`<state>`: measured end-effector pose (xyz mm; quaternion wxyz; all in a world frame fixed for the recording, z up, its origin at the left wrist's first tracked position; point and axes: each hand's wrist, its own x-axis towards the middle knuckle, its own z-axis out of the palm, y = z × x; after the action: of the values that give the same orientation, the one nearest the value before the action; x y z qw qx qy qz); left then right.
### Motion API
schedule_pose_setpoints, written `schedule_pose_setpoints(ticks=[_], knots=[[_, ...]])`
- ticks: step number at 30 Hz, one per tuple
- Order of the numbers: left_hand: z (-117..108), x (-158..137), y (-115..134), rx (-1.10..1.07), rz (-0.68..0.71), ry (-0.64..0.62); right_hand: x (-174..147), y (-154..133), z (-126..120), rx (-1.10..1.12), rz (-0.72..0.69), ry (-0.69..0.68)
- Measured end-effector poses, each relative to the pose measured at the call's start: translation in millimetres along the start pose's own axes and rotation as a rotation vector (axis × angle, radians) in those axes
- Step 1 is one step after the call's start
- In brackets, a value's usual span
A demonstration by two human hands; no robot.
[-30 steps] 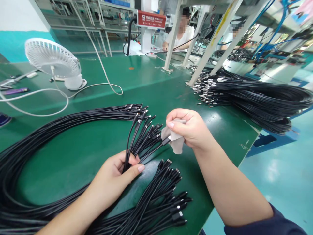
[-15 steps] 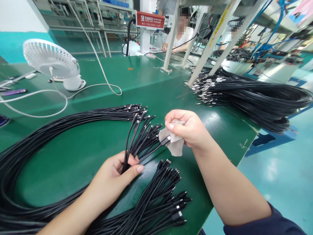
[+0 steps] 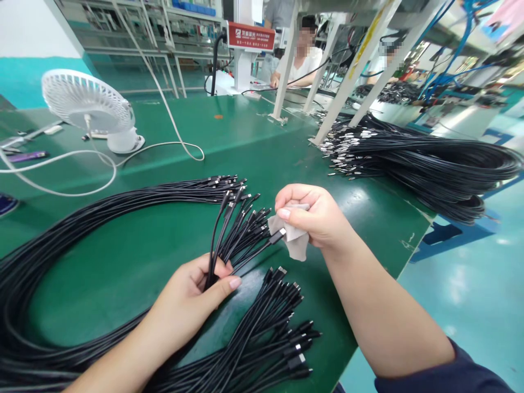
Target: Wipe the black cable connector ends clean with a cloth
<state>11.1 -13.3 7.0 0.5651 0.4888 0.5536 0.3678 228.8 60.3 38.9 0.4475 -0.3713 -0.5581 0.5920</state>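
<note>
My left hand (image 3: 207, 284) is wrapped round several black USB cables (image 3: 241, 232), their metal plugs fanning out up and to the right. One cable's plug (image 3: 277, 236) sticks out farther than the rest, close against a greyish cloth (image 3: 295, 240). My right hand (image 3: 307, 210) pinches this cloth between thumb and fingers, and the lower part hangs loose. Below my left hand lies another bunch of cable ends (image 3: 282, 295) on the green table (image 3: 262, 164). A further row of cable ends (image 3: 225, 183) rests behind the held ones.
On the left stands a white fan (image 3: 88, 103) with a white cord looping over the table. A big pile of coiled black cables (image 3: 421, 153) lies at the right, beside pale metal posts (image 3: 338, 93). A person (image 3: 301, 63) sits across the table. The table's right edge (image 3: 393, 281) runs diagonally.
The cloth has shifted slightly to the right, so a little more of the plug's metal tip shows. My left hand has stayed almost still.
</note>
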Motion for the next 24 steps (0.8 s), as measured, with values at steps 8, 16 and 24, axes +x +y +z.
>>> schedule_pose_setpoints(ticks=[8, 16, 24], knots=[[0.3, -2.9, 3.7, -0.006, -0.041, -0.001, -1.9, 1.4, -2.5, -0.023, -0.032, -0.035], [0.1, -1.6, 1.2, -0.003, -0.036, -0.028, -2.4, -1.4, -1.3, -0.031, -0.033, -0.041], [-0.7, -3.0, 0.2, 0.000, -0.034, -0.048, -2.1, 1.4, -2.3, -0.011, -0.063, -0.018]])
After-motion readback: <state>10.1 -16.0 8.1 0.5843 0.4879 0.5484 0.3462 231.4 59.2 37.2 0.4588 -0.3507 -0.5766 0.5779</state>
